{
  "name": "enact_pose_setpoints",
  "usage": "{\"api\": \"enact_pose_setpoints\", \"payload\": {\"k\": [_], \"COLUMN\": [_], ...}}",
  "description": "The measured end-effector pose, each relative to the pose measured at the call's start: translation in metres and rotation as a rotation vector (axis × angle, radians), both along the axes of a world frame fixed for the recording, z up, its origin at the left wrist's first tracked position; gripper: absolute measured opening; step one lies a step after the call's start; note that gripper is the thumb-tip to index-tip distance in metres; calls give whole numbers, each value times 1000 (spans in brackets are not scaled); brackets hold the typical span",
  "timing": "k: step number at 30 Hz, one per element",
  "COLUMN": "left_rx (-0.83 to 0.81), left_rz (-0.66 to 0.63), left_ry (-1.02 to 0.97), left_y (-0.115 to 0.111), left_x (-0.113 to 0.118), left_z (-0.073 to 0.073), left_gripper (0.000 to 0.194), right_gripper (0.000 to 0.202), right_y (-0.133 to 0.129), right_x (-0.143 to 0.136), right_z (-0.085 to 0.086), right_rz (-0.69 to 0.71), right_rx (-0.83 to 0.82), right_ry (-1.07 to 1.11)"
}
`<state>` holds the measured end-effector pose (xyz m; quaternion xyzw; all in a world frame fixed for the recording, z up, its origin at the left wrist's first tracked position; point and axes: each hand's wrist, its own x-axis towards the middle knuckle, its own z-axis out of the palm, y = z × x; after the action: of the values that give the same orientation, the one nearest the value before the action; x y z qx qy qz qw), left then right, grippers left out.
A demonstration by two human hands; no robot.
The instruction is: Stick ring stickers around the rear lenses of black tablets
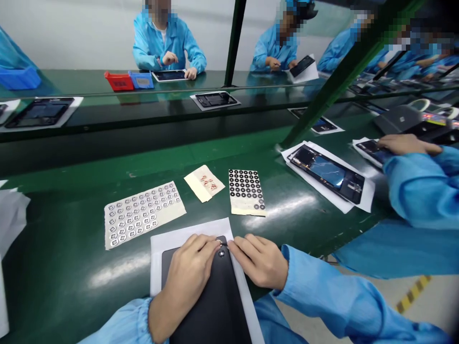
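A black tablet back [222, 298] lies face down on white paper [158, 260] in front of me, its camera hole [221, 253] near the top right corner. My left hand [190, 270] rests over the top of the tablet, thumb and fingers pressed together beside the camera. From the right, my right hand [263, 260] reaches the same corner with its fingers pinched at the edge. Something small and dark shows between the two sets of fingertips, too small to name. Beyond the tablet lies a sheet of black ring stickers [245, 184].
A sheet of clear-looking round stickers [143, 212] and a cream paper piece [204, 183] lie on the green table. An opened tablet [326, 172] sits to the right, near a co-worker's sleeve [423, 186]. A green post [315, 110] slants upward. Co-workers sit across.
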<state>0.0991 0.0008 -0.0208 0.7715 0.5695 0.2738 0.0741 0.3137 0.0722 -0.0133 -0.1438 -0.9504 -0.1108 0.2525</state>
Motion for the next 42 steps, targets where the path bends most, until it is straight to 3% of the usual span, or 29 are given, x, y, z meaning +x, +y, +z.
{"api": "enact_pose_setpoints", "payload": {"k": [4,8,10,13,18,22,26,30,34,36,39,40,42], "left_rx": [71,-55,-90,-12,-27,-102,-183,-286,-510,-710,-961,-984,-965], "left_rz": [-4,31,108,209,51,-41,53,230,199,120,71,86,134], "left_ry": [138,121,97,228,356,347,247,46,-208,-545,-1271,-1420,-1491], "left_y": [0,19,42,89,152,160,146,129,119,116,115,116,117], "left_x": [4,-3,-11,-18,-9,-1,-3,-2,19,40,74,84,97], "left_z": [0,14,25,37,39,39,42,44,42,40,32,29,22], "left_gripper": [18,14,10,16,22,22,28,31,45,52,31,23,17], "right_gripper": [20,16,17,17,15,13,13,12,17,21,29,30,26], "right_y": [-2,12,23,38,52,57,61,62,61,59,57,58,62], "right_x": [-2,8,20,37,45,49,57,61,57,55,52,53,54], "right_z": [-5,-1,2,5,0,-7,-12,-13,-15,-16,-16,-15,-13], "right_rz": [-57,-250,-348,-469,-492,-426,-426,-429,-417,-406,-341,-315,-283], "right_rx": [-19,-229,-258,-145,-22,-57,-144,-216,-243,-243,-307,-369,-551], "right_ry": [58,183,145,-86,-357,-324,-217,-111,43,113,182,224,353]}}
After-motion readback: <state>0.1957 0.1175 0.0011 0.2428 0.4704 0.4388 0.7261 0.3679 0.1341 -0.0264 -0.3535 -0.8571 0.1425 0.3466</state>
